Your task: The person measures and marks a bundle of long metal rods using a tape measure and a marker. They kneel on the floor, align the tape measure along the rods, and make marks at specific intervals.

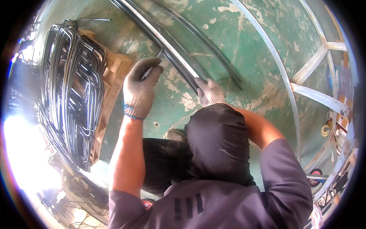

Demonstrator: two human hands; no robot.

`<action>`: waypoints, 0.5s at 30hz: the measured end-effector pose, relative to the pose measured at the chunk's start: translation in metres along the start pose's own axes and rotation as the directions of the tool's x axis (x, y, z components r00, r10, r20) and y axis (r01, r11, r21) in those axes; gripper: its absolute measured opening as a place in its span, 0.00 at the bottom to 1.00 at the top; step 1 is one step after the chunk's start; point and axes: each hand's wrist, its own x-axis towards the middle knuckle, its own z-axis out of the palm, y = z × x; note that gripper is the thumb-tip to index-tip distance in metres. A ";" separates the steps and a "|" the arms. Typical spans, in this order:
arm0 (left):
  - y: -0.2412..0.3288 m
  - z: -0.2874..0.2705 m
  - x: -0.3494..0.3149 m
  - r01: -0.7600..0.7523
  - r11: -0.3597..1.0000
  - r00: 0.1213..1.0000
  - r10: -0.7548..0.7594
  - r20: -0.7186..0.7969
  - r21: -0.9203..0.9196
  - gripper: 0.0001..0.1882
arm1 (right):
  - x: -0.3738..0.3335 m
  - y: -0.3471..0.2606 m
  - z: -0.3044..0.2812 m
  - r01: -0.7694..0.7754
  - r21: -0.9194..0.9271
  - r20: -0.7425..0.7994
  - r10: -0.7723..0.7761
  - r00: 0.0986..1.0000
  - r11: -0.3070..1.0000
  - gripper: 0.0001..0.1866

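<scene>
My left hand (140, 89), in a grey knitted glove with a blue cuff edge, is raised left of the dark metal tubes (177, 65). Its fingers are closed round a marker pen (146, 73), whose dark tip points up toward the tubes. A white measuring tape (167, 44) with small printed marks runs lengthwise along the tubes on the floor. At the near end, my gloved right hand (211, 92) grips the tape's end, its thumb and fingers against the tubes. My bent knee (219, 141) in dark cloth partly hides that wrist.
On the left, a large stack of bent black tubes (70, 87) lies on a wooden pallet (119, 63). More loose tubes (206, 40) rest on the worn green floor (259, 91) to the right. A welded metal frame (276, 57) curves along the right side, with a small wheel (315, 177) beside it.
</scene>
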 end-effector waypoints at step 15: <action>0.044 -0.008 -0.027 0.040 0.756 0.996 -0.083 -0.034 -0.653 0.17 | 0.050 -0.005 -0.067 0.100 -0.108 0.262 -0.069 0.963 0.989 0.24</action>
